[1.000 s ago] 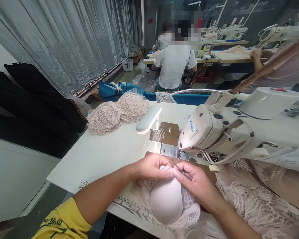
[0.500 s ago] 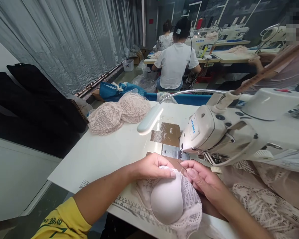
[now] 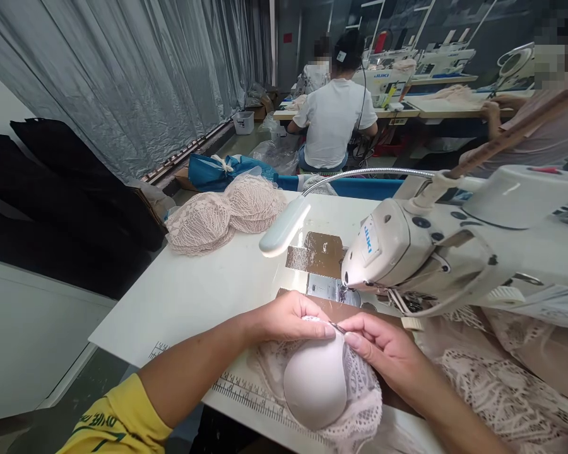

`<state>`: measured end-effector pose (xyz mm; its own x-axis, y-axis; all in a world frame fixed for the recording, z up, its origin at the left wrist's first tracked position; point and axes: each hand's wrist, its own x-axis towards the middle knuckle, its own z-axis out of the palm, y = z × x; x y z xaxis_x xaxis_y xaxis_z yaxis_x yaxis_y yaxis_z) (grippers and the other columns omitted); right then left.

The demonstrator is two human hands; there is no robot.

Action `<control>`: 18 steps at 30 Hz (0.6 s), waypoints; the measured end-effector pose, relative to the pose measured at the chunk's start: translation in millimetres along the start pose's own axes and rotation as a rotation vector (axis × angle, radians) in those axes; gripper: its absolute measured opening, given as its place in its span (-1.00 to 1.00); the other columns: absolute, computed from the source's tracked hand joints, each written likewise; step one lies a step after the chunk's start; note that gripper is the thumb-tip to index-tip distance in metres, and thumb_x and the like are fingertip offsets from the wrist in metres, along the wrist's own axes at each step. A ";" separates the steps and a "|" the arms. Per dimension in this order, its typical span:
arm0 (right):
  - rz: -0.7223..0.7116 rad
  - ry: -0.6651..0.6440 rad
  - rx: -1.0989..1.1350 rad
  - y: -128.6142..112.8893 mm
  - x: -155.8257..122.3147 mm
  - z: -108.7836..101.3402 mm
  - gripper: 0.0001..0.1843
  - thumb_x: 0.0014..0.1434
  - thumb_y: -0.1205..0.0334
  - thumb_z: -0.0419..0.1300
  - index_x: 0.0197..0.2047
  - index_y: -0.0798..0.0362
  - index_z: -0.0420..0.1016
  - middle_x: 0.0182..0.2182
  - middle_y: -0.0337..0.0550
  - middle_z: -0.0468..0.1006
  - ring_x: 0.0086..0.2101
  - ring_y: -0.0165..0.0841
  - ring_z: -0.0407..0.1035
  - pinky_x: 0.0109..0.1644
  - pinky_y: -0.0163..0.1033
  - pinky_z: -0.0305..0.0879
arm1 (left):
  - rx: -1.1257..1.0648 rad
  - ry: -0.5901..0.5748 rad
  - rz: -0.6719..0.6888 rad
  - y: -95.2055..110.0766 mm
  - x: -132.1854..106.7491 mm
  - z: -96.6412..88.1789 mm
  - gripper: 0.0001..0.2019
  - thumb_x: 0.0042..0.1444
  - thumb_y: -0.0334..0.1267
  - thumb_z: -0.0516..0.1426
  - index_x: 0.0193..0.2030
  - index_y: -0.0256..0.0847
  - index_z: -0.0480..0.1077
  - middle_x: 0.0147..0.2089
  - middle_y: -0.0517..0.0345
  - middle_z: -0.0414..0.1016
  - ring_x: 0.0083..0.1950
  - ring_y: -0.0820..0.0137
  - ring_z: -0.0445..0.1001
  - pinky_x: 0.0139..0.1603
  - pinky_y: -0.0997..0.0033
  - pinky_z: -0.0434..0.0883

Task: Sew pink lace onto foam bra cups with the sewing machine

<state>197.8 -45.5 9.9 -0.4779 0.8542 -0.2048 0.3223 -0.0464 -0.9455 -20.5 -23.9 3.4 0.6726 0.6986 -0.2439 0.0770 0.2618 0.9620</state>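
My left hand (image 3: 300, 320) pinches the top edge of a pale pink lace bra (image 3: 316, 384), thumb on the smooth moulded cup and fingers behind. The cup's inner side faces me, with lace spread around it on the table. My right hand (image 3: 383, 343) is closed, thumb and forefinger together, on a small dark pointed metal tool (image 3: 339, 328). The tool's tip is at the cup's top edge, beside my left thumb. Most of the tool is hidden in the fingers, so its exact kind does not show.
A sewing machine (image 3: 388, 252) stands just beyond my right hand, its lamp (image 3: 284, 230) reaching left. Stacked lace cups (image 3: 203, 224) lie at the table's far left. More lace pieces (image 3: 497, 384) lie on the right. A person in white (image 3: 336, 123) sits ahead.
My right hand has moved slightly left and in against the cup's top edge, bringing the tool's tip beside my left thumb. My left hand keeps its hold on the bra.
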 end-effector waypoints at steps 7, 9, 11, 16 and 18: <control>0.019 0.153 -0.079 4.6 -5.0 0.5 -0.65 0.19 -0.09 0.09 -0.20 -0.02 0.50 -0.30 -0.16 0.58 -0.27 -0.25 0.44 -0.21 -0.21 0.34 | 0.029 0.046 -0.005 -3.3 0.9 -1.3 -0.71 0.06 -0.08 0.25 -0.26 -0.31 0.52 -0.35 0.13 0.48 -0.35 0.49 0.38 -0.34 0.55 0.32; 0.024 0.281 -0.186 5.1 -8.3 2.1 -0.65 0.16 -0.11 0.11 -0.19 -0.05 0.51 -0.29 -0.17 0.60 -0.27 -0.23 0.45 -0.21 -0.19 0.35 | 0.042 0.064 0.010 -4.0 1.2 -2.5 -0.72 0.07 -0.10 0.24 -0.24 -0.32 0.52 -0.32 0.10 0.50 -0.32 0.48 0.40 -0.30 0.54 0.33; -0.034 0.376 -0.340 4.8 -11.6 4.2 -0.69 0.14 -0.08 0.14 -0.18 -0.09 0.53 -0.26 -0.18 0.62 -0.26 -0.21 0.46 -0.20 -0.18 0.35 | 0.047 0.079 0.019 -3.9 1.4 -3.5 -0.71 0.07 -0.10 0.24 -0.23 -0.33 0.52 -0.30 0.07 0.51 -0.31 0.45 0.42 -0.27 0.51 0.35; -0.360 0.407 -0.633 6.2 -14.5 8.2 -0.77 0.22 0.10 0.13 -0.08 -0.10 0.49 -0.22 -0.22 0.62 -0.25 -0.29 0.50 -0.22 -0.24 0.38 | 0.075 0.136 0.004 -3.2 1.3 -3.1 -0.68 0.04 -0.08 0.25 -0.25 -0.36 0.53 -0.30 0.03 0.52 -0.30 0.40 0.44 -0.29 0.49 0.36; -0.426 0.402 -0.715 7.4 -13.8 8.3 -0.79 0.23 0.15 0.12 -0.07 -0.07 0.48 -0.23 -0.23 0.62 -0.25 -0.32 0.51 -0.22 -0.27 0.38 | 0.077 0.130 -0.001 -3.2 0.9 -2.4 -0.69 0.05 -0.08 0.24 -0.25 -0.35 0.53 -0.31 0.04 0.52 -0.30 0.41 0.44 -0.29 0.50 0.36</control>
<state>200.0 -61.9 3.6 -0.3952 0.8475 0.3542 0.6764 0.5294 -0.5121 -21.9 -22.5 -0.2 0.5720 0.7800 -0.2538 0.1373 0.2140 0.9671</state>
